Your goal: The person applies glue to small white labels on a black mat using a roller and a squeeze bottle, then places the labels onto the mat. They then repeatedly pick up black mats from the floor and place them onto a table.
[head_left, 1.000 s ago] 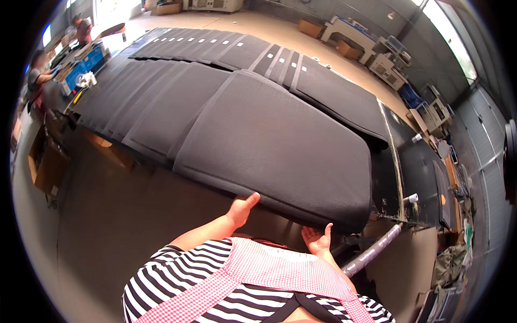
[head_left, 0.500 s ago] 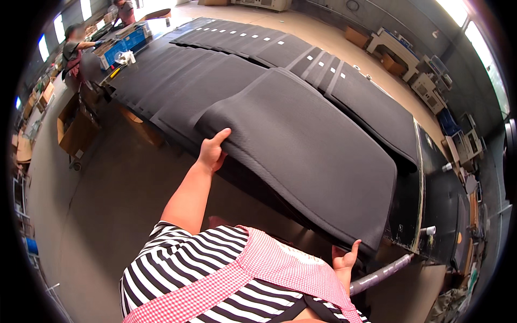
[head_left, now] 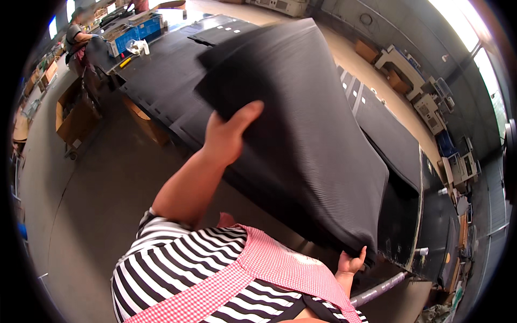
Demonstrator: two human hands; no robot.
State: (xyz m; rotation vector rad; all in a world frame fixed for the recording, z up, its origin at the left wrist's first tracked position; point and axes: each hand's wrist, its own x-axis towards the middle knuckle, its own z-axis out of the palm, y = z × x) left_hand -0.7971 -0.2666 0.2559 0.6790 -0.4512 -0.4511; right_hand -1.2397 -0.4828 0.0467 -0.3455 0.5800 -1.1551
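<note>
A large black ribbed mat [head_left: 318,124] is lifted and bowed over the long worktable, its far left end raised and blurred by motion. At that raised end, my left hand [head_left: 232,132] grips the near edge, the thumb on top and the fingers hidden beneath. My right hand [head_left: 351,262] holds the near right corner, thumb up, with its other fingers partly under the mat. Whether one sheet or several are in my hands, I cannot tell. More black mats [head_left: 393,137] with small white labels lie in a row along the table's far side.
The black tabletop [head_left: 401,226] shows at the right, with a grey roll [head_left: 379,288] below its edge. Blue crates [head_left: 121,46] and a yellow-handled tool [head_left: 125,62] sit at the far left, near a co-worker [head_left: 78,43]. A cardboard box [head_left: 78,118] stands on the left floor.
My left hand has risen up and away, lifting the mat's left end off the stack so it bends upward. My right hand stays at the near right corner, slightly lower.
</note>
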